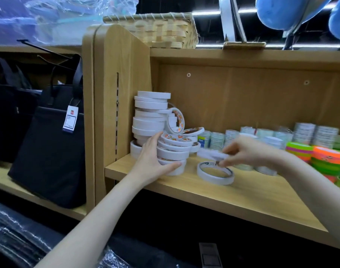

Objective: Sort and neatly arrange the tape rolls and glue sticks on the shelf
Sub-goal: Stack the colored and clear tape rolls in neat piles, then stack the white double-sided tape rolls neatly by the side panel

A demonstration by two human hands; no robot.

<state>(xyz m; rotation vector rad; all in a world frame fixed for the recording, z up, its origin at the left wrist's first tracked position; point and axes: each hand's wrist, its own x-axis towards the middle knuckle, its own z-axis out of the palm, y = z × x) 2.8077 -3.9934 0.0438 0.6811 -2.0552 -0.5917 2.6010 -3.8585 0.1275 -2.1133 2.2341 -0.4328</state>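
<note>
A tall stack of white tape rolls (150, 115) stands in the shelf's left corner. In front of it sits a shorter leaning stack of white rolls (175, 149); my left hand (153, 161) curls round its left side and base. One roll (176, 120) leans upright against the tall stack. My right hand (248, 153) pinches a blurred white roll (211, 154) just above a single roll (215, 173) lying flat on the wooden shelf (242, 198).
Rows of small clear tape rolls (262, 136) line the back of the shelf. Neon green and orange rolls (320, 159) are stacked at the right. A wooden side panel (115, 93) bounds the left; a black bag (49, 147) hangs beyond it. A woven basket (161, 29) sits on top.
</note>
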